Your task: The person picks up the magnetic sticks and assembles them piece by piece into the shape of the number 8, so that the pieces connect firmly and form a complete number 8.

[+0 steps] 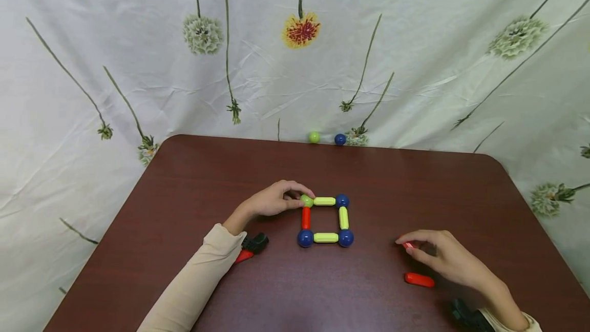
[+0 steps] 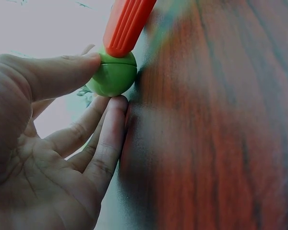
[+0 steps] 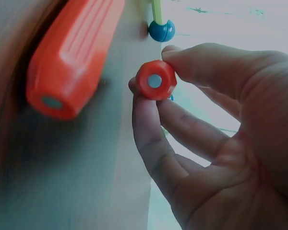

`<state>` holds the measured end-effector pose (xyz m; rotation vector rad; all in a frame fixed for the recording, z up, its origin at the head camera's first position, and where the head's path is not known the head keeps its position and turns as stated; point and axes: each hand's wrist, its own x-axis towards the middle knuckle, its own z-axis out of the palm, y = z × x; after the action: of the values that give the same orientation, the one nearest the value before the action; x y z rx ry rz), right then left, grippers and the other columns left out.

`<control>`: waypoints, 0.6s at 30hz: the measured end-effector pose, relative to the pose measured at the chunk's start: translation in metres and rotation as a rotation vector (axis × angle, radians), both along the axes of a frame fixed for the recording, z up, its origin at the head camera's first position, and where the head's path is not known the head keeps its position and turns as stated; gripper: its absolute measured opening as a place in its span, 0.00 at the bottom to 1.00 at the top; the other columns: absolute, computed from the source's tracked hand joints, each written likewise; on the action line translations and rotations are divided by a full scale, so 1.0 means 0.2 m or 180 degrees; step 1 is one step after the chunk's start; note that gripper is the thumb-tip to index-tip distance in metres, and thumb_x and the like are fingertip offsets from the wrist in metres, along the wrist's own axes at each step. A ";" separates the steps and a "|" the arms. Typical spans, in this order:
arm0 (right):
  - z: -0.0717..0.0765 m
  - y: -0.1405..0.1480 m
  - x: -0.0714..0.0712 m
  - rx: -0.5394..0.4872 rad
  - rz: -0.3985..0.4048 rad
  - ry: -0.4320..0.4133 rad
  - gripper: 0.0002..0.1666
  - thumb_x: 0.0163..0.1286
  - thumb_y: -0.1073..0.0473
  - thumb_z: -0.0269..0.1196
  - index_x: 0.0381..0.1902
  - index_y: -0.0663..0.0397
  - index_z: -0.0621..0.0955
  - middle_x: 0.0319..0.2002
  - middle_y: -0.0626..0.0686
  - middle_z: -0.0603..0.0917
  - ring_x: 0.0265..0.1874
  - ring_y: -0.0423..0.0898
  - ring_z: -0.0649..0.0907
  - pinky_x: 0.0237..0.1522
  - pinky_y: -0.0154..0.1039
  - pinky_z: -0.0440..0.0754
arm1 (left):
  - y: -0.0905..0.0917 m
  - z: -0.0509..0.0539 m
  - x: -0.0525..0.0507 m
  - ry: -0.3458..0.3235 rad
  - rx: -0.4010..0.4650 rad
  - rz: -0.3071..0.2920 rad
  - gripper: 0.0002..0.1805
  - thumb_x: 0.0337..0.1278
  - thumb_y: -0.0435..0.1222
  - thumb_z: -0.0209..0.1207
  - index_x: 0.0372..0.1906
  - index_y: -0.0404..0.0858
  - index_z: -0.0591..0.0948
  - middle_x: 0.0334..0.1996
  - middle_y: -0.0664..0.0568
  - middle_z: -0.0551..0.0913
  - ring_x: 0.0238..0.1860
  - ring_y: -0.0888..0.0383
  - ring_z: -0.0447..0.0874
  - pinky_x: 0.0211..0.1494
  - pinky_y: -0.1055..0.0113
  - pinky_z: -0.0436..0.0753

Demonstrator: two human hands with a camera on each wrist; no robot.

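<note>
A flat square of magnetic rods and balls lies mid-table. Its sides are one red rod (image 1: 306,218) and three yellow-green rods (image 1: 325,237). Three corners are blue balls (image 1: 345,238); the far-left corner is a green ball (image 1: 307,201). Thumb and fingers of my left hand (image 1: 276,200) pinch that green ball (image 2: 111,79), where the red rod joins it. To the right of the square, my right hand (image 1: 444,257) holds a separate red rod (image 3: 156,80) between thumb and fingertips, its metal end facing the wrist camera. Another red rod (image 1: 419,279) lies on the table just below that hand.
At the table's far edge are a loose green ball (image 1: 314,137) and a loose blue ball (image 1: 340,139). A red piece (image 1: 244,255) shows partly beneath the left wrist's black camera (image 1: 256,243). A flowered white cloth (image 1: 258,55) hangs behind the brown table (image 1: 221,168).
</note>
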<state>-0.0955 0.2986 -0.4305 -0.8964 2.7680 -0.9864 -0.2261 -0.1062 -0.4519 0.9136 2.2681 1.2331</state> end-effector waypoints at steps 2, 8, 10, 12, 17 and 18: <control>0.00 -0.01 0.00 -0.0050 -0.0014 -0.0063 0.13 0.68 0.62 0.68 0.50 0.45 0.86 0.45 0.45 0.89 0.43 0.34 0.85 0.42 0.32 0.83 | 0.00 0.00 0.00 0.0000 -0.0001 0.0000 0.14 0.69 0.34 0.60 0.56 0.45 0.84 0.51 0.52 0.83 0.43 0.58 0.78 0.47 0.67 0.80; 0.00 -0.07 -0.01 -0.0258 -0.0072 -0.0312 0.13 0.69 0.61 0.67 0.51 0.48 0.85 0.43 0.46 0.88 0.37 0.35 0.82 0.39 0.31 0.83 | 0.01 0.00 0.00 -0.0002 0.0010 0.0012 0.14 0.69 0.34 0.60 0.56 0.45 0.84 0.50 0.51 0.84 0.42 0.58 0.79 0.47 0.67 0.80; 0.00 -0.09 0.00 -0.0309 -0.0070 -0.0375 0.13 0.69 0.60 0.67 0.51 0.49 0.85 0.42 0.46 0.87 0.36 0.35 0.82 0.38 0.32 0.83 | 0.01 0.00 0.00 -0.0017 0.0022 0.0016 0.14 0.69 0.34 0.60 0.56 0.45 0.84 0.50 0.51 0.84 0.42 0.58 0.79 0.48 0.66 0.80; 0.00 -0.10 0.00 -0.0355 -0.0049 -0.0422 0.13 0.69 0.60 0.67 0.51 0.50 0.85 0.40 0.46 0.87 0.35 0.36 0.83 0.36 0.32 0.83 | 0.01 0.00 0.00 -0.0033 0.0023 0.0023 0.14 0.69 0.34 0.60 0.56 0.45 0.84 0.50 0.51 0.83 0.42 0.58 0.79 0.48 0.66 0.80; -0.02 -0.15 0.00 -0.0411 0.0018 -0.0467 0.17 0.70 0.60 0.67 0.56 0.52 0.83 0.42 0.48 0.87 0.35 0.37 0.84 0.37 0.33 0.84 | 0.00 0.00 0.00 -0.0044 0.0010 0.0031 0.14 0.69 0.34 0.60 0.56 0.45 0.84 0.51 0.51 0.83 0.43 0.58 0.79 0.48 0.65 0.80; -0.03 -0.16 0.00 -0.0416 0.0024 -0.0478 0.18 0.70 0.60 0.66 0.57 0.52 0.83 0.43 0.49 0.87 0.34 0.37 0.84 0.37 0.33 0.84 | 0.00 0.00 0.00 -0.0045 0.0007 0.0035 0.14 0.69 0.34 0.60 0.56 0.45 0.84 0.51 0.51 0.83 0.43 0.58 0.79 0.48 0.65 0.80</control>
<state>-0.0958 0.2674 -0.4359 -0.8110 2.5997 -1.1929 -0.2254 -0.1055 -0.4524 0.8915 2.2641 1.2433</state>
